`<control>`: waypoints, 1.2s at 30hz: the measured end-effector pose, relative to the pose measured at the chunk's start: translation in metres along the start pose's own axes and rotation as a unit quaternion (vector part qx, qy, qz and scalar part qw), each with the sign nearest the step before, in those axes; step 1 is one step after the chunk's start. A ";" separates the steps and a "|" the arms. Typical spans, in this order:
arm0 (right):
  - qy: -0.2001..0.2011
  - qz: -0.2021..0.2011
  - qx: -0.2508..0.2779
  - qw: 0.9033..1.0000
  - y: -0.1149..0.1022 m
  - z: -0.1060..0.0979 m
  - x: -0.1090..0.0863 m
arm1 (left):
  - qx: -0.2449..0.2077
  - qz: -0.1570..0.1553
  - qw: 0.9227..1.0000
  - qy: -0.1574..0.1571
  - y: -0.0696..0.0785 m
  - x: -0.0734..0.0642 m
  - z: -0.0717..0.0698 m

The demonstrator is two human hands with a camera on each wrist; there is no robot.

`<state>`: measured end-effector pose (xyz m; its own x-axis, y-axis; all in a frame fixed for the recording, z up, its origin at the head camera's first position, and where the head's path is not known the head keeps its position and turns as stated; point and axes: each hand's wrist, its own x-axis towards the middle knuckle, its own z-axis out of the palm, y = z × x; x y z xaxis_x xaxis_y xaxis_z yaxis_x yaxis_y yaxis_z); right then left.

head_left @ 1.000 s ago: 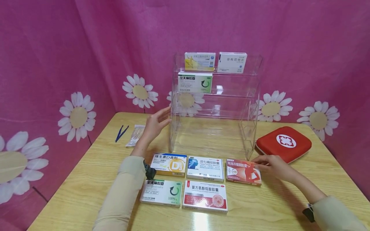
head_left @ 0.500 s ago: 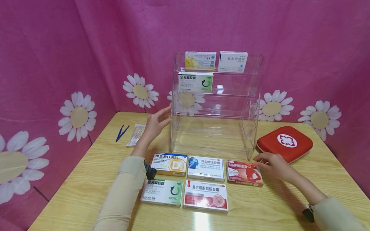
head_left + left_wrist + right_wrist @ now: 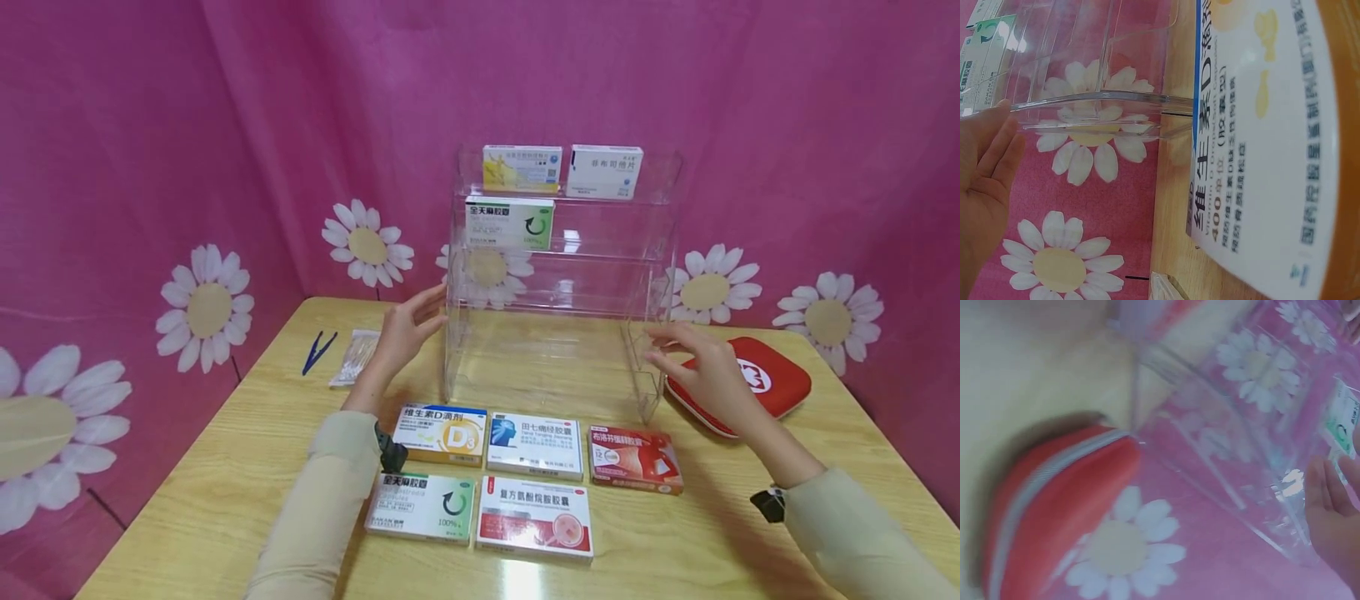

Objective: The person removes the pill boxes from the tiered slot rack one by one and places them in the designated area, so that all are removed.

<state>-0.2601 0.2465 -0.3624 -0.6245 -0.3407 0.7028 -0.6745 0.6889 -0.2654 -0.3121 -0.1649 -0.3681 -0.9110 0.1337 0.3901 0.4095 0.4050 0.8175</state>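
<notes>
A clear tiered acrylic display rack [image 3: 564, 310] stands on the table. My left hand [image 3: 405, 332] has its fingertips against the rack's left side, fingers extended. On the other side my right hand [image 3: 703, 367], with loosely bent fingers and nothing in it, is raised close to the rack's right edge. Below it lies a red ibuprofen box [image 3: 636, 460]. Beside that are a blue-and-white medicine box [image 3: 535, 443] and a vitamin D box [image 3: 439, 433]. Nearer the front lie a green-and-white capsule box [image 3: 420, 507] and a red-and-white capsule box [image 3: 534, 515].
On the rack's top tier stand a yellow-and-white box [image 3: 522, 169] and a white box [image 3: 604, 172]; another green-and-white box [image 3: 510, 223] is one tier down. A red first-aid case [image 3: 780, 392] lies right; blue tweezers [image 3: 318, 353] and a cotton swab pack [image 3: 356, 357] lie left.
My right hand has left the red ibuprofen box and risen toward the rack's right side. The box stays on the table, shifted slightly. My left hand keeps its place at the rack.
</notes>
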 end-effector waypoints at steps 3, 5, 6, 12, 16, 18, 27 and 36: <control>0.024 0.002 0.017 1.000 -0.005 0.005 0.022 | -0.005 0.001 1.000 0.002 0.000 0.000 0.000; 0.034 0.000 0.023 0.999 -0.007 0.009 0.037 | -0.006 0.001 1.000 0.003 0.000 0.000 0.001; 0.039 -0.003 0.024 0.999 -0.008 0.011 0.045 | -0.005 0.007 1.000 0.005 -0.004 0.002 0.001; 0.054 -0.020 0.034 0.998 -0.014 0.023 0.089 | -0.007 0.011 1.000 0.008 -0.005 0.001 0.002; 0.060 -0.037 0.042 0.997 -0.018 0.032 0.118 | -0.007 0.010 1.000 0.006 -0.005 0.001 0.002; 0.061 -0.041 0.046 0.996 -0.019 0.037 0.132 | -0.005 0.010 1.000 0.006 -0.005 0.001 0.001; 0.030 0.004 0.058 0.998 -0.021 0.058 0.177 | 0.002 0.001 1.000 0.001 -0.006 -0.002 0.002; -0.007 0.019 0.037 0.999 -0.026 0.071 0.195 | -0.003 0.009 1.000 -0.002 -0.005 -0.001 0.001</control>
<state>-0.3929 0.1163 -0.2653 -0.6558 -0.3239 0.6819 -0.6768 0.6524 -0.3410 -0.3132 -0.1663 -0.3730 -0.9033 0.1444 0.4040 0.4269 0.3967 0.8126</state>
